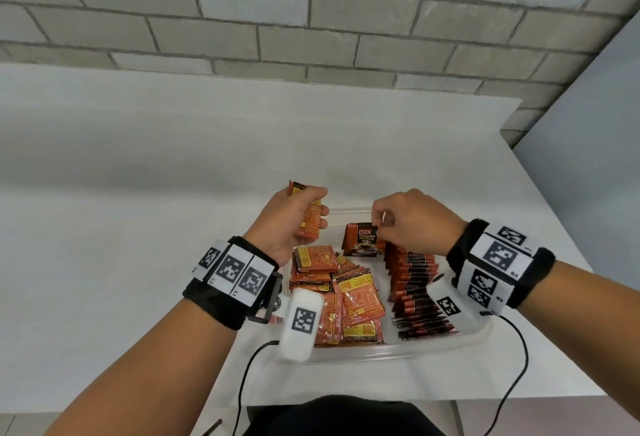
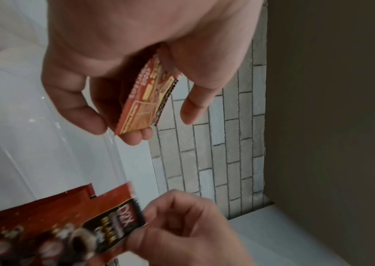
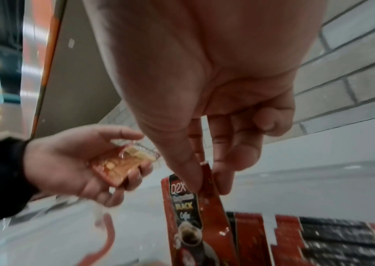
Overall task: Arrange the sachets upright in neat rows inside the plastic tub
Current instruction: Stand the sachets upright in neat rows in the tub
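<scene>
Here, a small stack of sachets (image 1: 309, 217) is gripped in the left hand (image 1: 291, 224) above the tub's (image 1: 381, 352) far-left corner. One upright sachet (image 1: 362, 240) near the far wall is pinched at its top by the right hand (image 1: 412, 221) — beside the standing row (image 1: 415, 283) along the right side. Loose sachets (image 1: 343, 297) lie flat at the left.

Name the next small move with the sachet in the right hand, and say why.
Probably lower the sachet pinched by the right hand against the far end of the upright row in the tub; it already stands upright beside that end.
</scene>
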### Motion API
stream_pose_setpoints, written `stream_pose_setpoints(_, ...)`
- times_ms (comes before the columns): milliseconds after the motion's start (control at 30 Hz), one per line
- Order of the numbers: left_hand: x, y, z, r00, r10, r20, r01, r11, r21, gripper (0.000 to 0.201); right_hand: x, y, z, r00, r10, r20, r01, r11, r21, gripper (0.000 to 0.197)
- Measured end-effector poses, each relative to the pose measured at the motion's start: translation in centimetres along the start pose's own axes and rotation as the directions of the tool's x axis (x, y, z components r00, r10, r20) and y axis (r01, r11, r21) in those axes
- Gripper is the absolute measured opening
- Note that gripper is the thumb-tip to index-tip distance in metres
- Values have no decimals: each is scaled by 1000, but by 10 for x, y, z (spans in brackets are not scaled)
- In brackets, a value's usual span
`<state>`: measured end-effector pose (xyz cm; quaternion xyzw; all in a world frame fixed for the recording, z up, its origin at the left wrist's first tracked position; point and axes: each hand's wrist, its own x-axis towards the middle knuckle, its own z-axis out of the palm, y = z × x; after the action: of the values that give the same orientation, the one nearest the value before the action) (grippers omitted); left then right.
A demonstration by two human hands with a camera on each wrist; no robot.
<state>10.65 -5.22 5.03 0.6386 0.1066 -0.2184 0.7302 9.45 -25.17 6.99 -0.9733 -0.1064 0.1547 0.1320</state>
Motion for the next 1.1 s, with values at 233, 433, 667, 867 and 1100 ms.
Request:
stream_pose_setpoints(233, 4, 0, -3, 999, 3, 35, -2, 1000, -18, 12, 18, -2, 17, 993, 58, 103, -39, 983, -182, 6)
stream_pose_setpoints(433, 6, 2, -9, 999, 10, 41, -8, 999, -42, 10, 22, -1, 24, 989, 79, 123, -29, 932, -362, 5)
stream_pose_setpoints(667, 5, 2, -11, 999, 5, 47, -2, 999, -50, 10, 20, -6, 25, 993, 43, 108, 20, 856, -517, 13)
stream_pose_setpoints(867, 5, 3, -10, 999, 6, 48, -4, 999, -45, 11, 23, -7, 28, 997, 37, 64, 6, 823, -568, 7)
stream_pose_setpoints(1100, 5, 2, -9, 999, 8, 44, -6, 999, -39, 11, 26, -6, 28, 1000, 14, 27, 5, 816, -578, 13)
